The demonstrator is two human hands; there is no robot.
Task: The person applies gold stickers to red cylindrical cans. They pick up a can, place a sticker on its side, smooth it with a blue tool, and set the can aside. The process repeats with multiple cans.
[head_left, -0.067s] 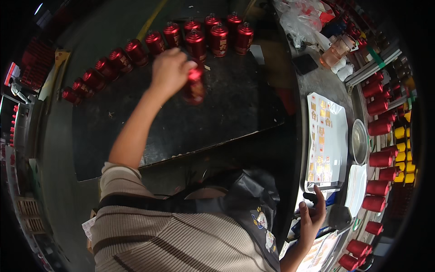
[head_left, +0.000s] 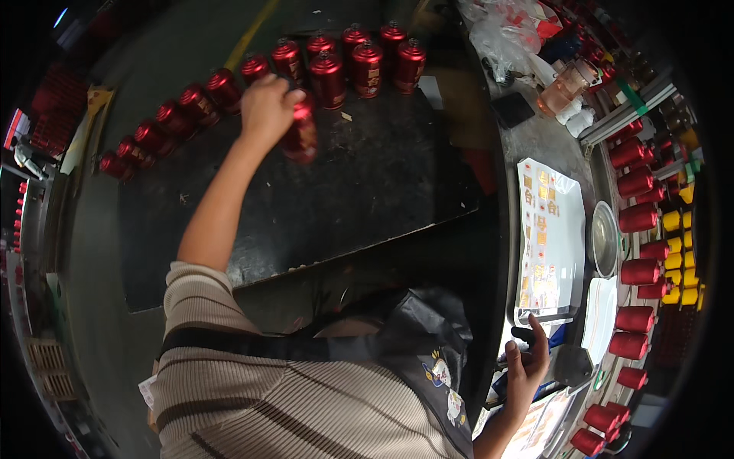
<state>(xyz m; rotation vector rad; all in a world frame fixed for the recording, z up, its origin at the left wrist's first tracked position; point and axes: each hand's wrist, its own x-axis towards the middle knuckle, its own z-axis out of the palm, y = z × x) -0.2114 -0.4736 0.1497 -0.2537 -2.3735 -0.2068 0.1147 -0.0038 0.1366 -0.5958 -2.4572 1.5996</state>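
My left hand (head_left: 265,113) is closed around the top of a shiny red bottle (head_left: 301,139) with gold marks, over the black tabletop (head_left: 329,199). The bottle is slightly blurred, and I cannot tell whether its base touches the table. Just beyond it, more red bottles (head_left: 327,80) stand in a curved row, bunched together toward the right end. At the right, my right hand (head_left: 524,369) is open, thumb and fingers apart, with nothing visible between them. A black covering shows on one finger. This hand is beside the near edge of a tray (head_left: 567,268) bearing a sheet of gold and red stickers.
On the right-hand bench are a metal bowl (head_left: 605,239), a black phone-like slab (head_left: 513,110), a pinkish clear jar (head_left: 566,86) and crumpled plastic bags (head_left: 493,38). Red bottles (head_left: 638,218) line the far right, with yellow ones (head_left: 673,260) behind them.
My left hand has moved left along the row, carrying the red bottle with it. My right hand stays in place by the tray.
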